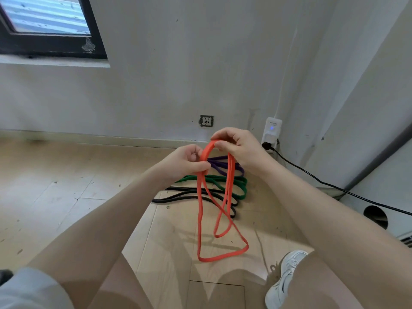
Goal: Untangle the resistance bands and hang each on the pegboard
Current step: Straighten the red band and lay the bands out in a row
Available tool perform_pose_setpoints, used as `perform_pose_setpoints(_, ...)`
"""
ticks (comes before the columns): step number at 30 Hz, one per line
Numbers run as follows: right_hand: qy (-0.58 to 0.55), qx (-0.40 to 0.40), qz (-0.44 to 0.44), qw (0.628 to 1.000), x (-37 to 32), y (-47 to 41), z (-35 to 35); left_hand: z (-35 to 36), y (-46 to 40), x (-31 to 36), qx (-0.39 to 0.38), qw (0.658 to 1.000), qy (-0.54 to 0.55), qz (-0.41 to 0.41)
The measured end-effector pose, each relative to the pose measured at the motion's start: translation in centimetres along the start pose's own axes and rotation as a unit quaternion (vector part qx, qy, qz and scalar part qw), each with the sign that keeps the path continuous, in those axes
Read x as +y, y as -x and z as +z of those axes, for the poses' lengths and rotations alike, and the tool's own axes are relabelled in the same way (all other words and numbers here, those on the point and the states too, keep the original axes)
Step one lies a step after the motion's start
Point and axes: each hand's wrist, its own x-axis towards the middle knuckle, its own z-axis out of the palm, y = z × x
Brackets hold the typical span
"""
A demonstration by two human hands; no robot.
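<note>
An orange resistance band (pixel 200 219) hangs in twisted loops from both hands, its lowest loop close above the floor. My left hand (pixel 187 161) grips the band's left strand in curled fingers. My right hand (pixel 238 143) pinches the top of the band between thumb and fingers. On the floor behind lie a purple band (pixel 219 167), a green band (pixel 238 186) and a black band (pixel 185 194), folded beside one another. No pegboard is in view.
A white wall with a socket (pixel 206 121) stands ahead. A white plugged-in device (pixel 272 132) has a black cable (pixel 330 186) running right along the floor. My white shoe (pixel 285 279) is at the lower right. A window (pixel 44 25) is at the upper left.
</note>
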Motion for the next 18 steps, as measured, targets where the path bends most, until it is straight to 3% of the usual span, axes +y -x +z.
perform_pose_setpoints(5,-0.076,0.072,0.016,0.994,0.2,-0.5,-1.1,1.1,-0.6,-0.9,0.096,0.994,-0.040,0.044)
perform_pose_setpoints(8,-0.114,0.109,0.017,0.987,0.4,-0.6,-1.8,1.7,-1.0,-1.4,0.113,0.990,-0.069,0.042)
perform_pose_setpoints(13,-0.133,0.179,0.038,0.974,1.6,-0.4,-3.6,1.2,-0.8,0.0,0.152,0.985,-0.009,0.076)
perform_pose_setpoints(15,-0.096,0.173,0.053,0.979,2.3,-0.2,-4.5,1.1,-0.9,1.6,0.174,0.979,0.020,0.108)
perform_pose_setpoints(18,-0.027,0.105,0.070,0.992,2.6,0.4,-5.4,1.1,-1.4,4.1,0.191,0.971,0.019,0.142)
